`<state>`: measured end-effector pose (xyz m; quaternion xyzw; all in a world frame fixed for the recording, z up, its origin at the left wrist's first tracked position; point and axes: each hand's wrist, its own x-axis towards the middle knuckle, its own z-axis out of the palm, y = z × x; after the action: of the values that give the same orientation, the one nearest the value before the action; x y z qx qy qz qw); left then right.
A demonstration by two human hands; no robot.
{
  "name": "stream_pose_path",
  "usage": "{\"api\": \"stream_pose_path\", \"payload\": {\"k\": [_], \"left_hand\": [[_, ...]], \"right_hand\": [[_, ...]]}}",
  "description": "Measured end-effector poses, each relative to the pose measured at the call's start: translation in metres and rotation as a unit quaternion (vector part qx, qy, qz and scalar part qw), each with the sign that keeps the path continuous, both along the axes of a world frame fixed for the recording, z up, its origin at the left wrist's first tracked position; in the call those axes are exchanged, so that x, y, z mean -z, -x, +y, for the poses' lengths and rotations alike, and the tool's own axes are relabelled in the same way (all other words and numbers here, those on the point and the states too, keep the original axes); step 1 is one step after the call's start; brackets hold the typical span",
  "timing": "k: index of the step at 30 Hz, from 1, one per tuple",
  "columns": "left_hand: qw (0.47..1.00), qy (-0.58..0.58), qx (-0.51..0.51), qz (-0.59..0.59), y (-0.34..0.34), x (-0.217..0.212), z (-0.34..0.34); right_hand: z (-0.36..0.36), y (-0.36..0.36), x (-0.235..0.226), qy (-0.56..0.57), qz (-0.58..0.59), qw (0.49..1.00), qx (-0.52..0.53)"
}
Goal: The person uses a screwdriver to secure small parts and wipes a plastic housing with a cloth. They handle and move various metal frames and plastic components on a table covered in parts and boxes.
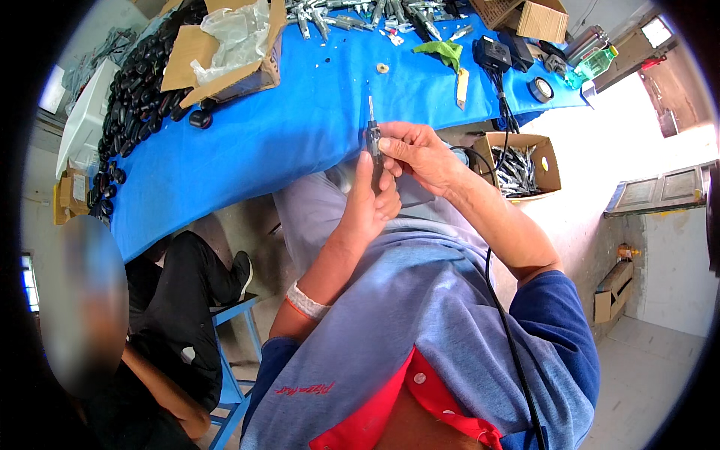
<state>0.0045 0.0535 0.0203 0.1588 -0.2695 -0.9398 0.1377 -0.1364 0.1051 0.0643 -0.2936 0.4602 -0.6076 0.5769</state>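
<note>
Both hands meet just in front of the blue-covered table (pixel 285 142). My left hand (pixel 373 202) wraps the lower end of a slim dark tool with a thin metal tip (pixel 372 131) that points up toward the table. My right hand (pixel 416 152) pinches the same tool near its upper body with thumb and fingers. A white band sits on my left wrist. A black cable (pixel 501 300) runs down across my right forearm and chest.
A heap of black oval parts (pixel 139 97) and an open cardboard box with plastic wrap (pixel 225 52) lie at the table's left. Metal parts (pixel 360 15), a green cloth (pixel 442 51), a black box (pixel 491 54) and tape roll (pixel 541 89) sit further back. A carton of metal pieces (pixel 519 165) stands on the floor. Another person sits at left on a blue stool (pixel 236 315).
</note>
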Motion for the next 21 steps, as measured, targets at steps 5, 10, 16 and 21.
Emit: {"api": "stream_pose_path", "payload": {"k": [5, 10, 16, 21], "left_hand": [[1.0, 0.001, -0.005, -0.003, 0.0, 0.0004, 0.0002], [1.0, 0.003, -0.004, -0.003, -0.0009, -0.0002, 0.0002], [1.0, 0.016, -0.015, -0.015, -0.0004, -0.0013, 0.0016], [0.999, 0.021, -0.019, -0.029, 0.0005, 0.0004, 0.0018]], "right_hand": [[-0.0003, -0.0009, -0.0012, -0.001, -0.004, 1.0, -0.007], [-0.0004, -0.0007, -0.0006, -0.002, -0.009, 1.0, -0.011], [-0.0017, 0.0011, 0.0045, 0.0, -0.007, 1.0, -0.013], [-0.0012, 0.0013, 0.003, 0.0, -0.014, 1.0, -0.024]]}}
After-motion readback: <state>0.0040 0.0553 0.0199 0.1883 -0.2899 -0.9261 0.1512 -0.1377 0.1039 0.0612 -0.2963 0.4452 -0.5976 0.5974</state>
